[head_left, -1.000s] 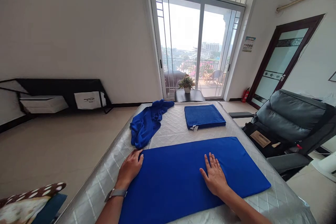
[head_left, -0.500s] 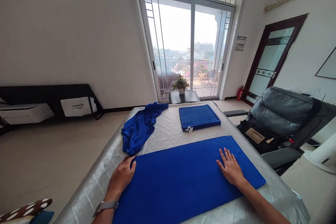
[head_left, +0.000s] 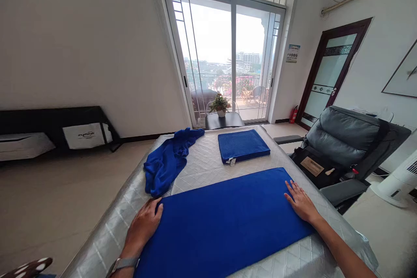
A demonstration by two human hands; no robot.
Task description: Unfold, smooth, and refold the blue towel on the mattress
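A long blue cloth (head_left: 221, 221) lies flat and smooth across the silver quilted table cover (head_left: 195, 169). My left hand (head_left: 145, 222) rests on its left edge near the far corner, fingers loosely spread, a grey band on the wrist. At the cloth's right edge, my right hand (head_left: 300, 201) lies with its fingers apart. Beyond the left hand sits a crumpled blue cloth (head_left: 169, 160). A folded stack of blue cloth (head_left: 243, 144) with white tags lies farther back, right of centre.
A dark armchair (head_left: 348, 134) holding a black bag (head_left: 311, 166) stands right of the table. Behind the table's far edge is a chair with a potted plant (head_left: 220, 105). A white appliance (head_left: 395, 184) stands at the far right.
My right hand has slid rightward from the cloth's surface to its right edge. My left hand stays at the left edge. The view has shifted slightly to the right.
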